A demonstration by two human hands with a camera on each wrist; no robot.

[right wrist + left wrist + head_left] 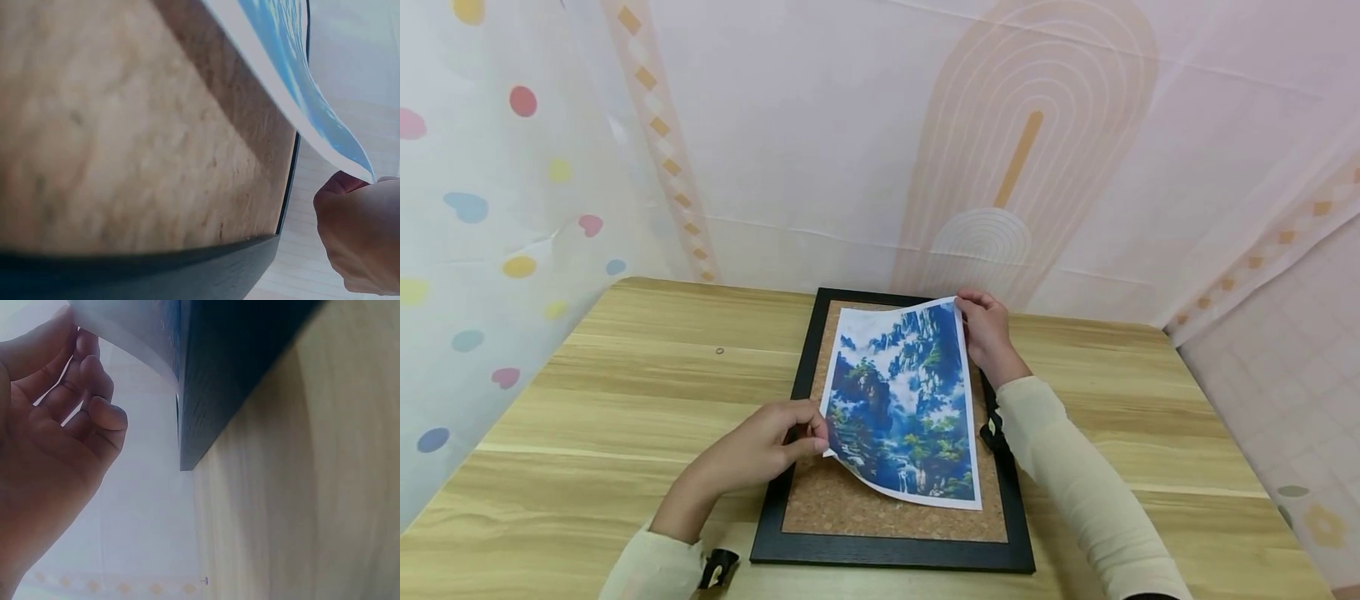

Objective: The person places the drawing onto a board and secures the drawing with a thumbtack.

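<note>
A printed landscape picture [904, 398] of blue mountains and green trees is held a little above a black-framed cork board [880, 512] that lies flat on the wooden table [625, 375]. My left hand [778, 437] pinches the picture's near left corner, which curls up; the sheet's pale edge [119, 337] shows against its fingertips in the left wrist view. My right hand [985, 329] pinches the far right corner. In the right wrist view the sheet [294, 75] hangs over the cork surface [125, 125], with that hand [359, 234] at its tip.
A small pin or tack [720, 351] lies on the table at the left of the frame. Patterned fabric walls [865, 142] close in the table at the back and both sides. Black wrist straps [721, 567] sit on both sleeves.
</note>
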